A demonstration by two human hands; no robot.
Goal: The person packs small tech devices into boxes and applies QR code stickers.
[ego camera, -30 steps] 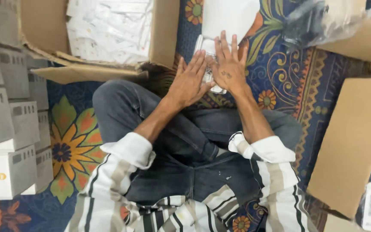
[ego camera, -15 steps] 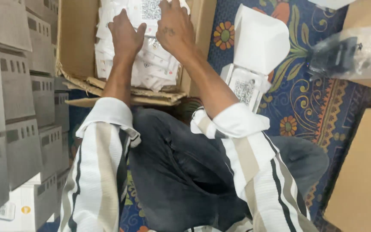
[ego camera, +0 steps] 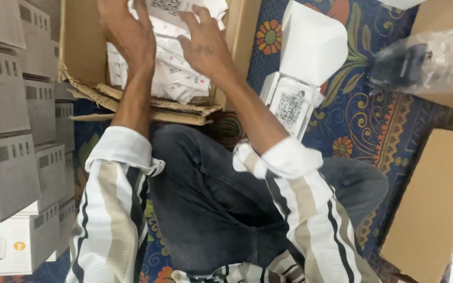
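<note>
Both hands reach into a brown cardboard carton (ego camera: pixel 79 57) full of small white paper packets (ego camera: pixel 176 78) with printed code squares. My left hand (ego camera: pixel 129 34) lies flat on the packets at the carton's left side, fingers pointing away. My right hand (ego camera: pixel 205 44) rests on the pile beside it, fingers spread. Neither hand visibly grips a packet. An open white box (ego camera: pixel 292 105) with its lid up stands on the carpet just right of my right forearm.
Stacked grey-white boxes (ego camera: pixel 11 147) line the left edge. A clear plastic bag with a dark item (ego camera: pixel 425 60) lies on a carton at upper right. A brown cardboard flap (ego camera: pixel 436 204) stands at lower right. I sit cross-legged on a patterned blue carpet (ego camera: pixel 363 120).
My hands left the open white box on the carpet and moved left into the cardboard carton, where they now rest on the packets. The view has shifted left and closer.
</note>
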